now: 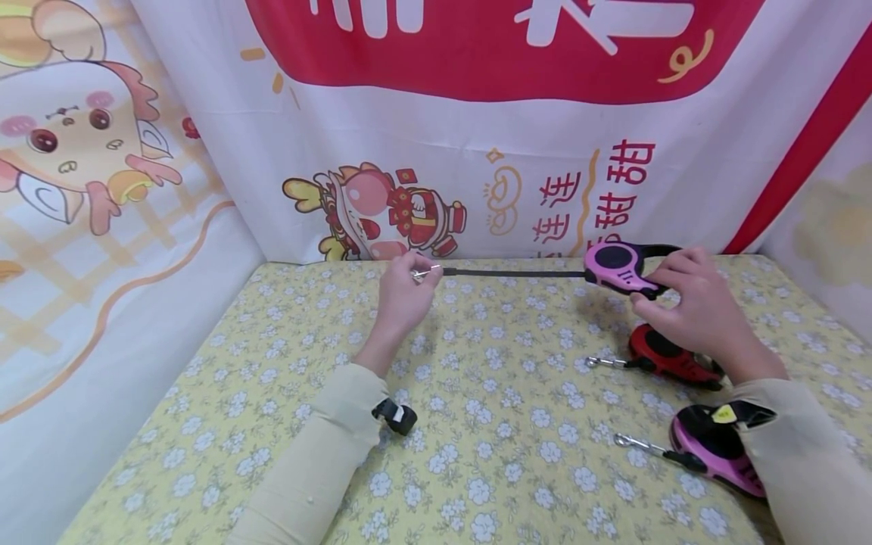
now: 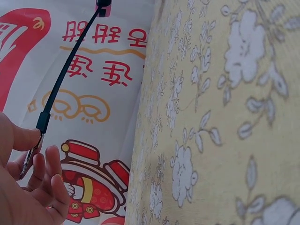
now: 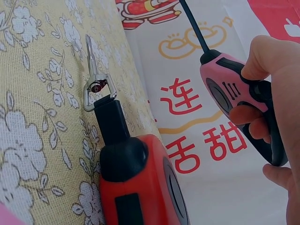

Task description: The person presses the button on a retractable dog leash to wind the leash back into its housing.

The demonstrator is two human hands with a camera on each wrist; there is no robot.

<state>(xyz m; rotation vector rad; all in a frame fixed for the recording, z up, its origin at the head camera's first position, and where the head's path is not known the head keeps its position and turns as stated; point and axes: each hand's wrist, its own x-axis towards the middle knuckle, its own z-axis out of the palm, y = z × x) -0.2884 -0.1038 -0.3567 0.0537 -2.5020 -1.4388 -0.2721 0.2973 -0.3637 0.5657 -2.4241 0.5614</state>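
Observation:
A pink and black retractable dog leash [image 1: 616,265] is held up near the table's far edge. My right hand [image 1: 702,310] grips its black handle, the thumb lying on the button side in the right wrist view. From the housing a black strap [image 1: 518,273] runs out taut to the left. At its end is a metal clip [image 1: 427,272], which my left hand [image 1: 406,291] pinches between thumb and fingers. Below my right hand lies a red and black retractable leash [image 1: 671,356]. Nearer, partly covered by my right sleeve, is another pink and black leash [image 1: 715,450].
The table has a yellow floral cloth [image 1: 490,424]. A white printed curtain [image 1: 463,182] hangs along its far edge, and another printed sheet [image 1: 102,303] rises at the left. Both resting leashes have their metal clips [image 1: 602,362] pointing left.

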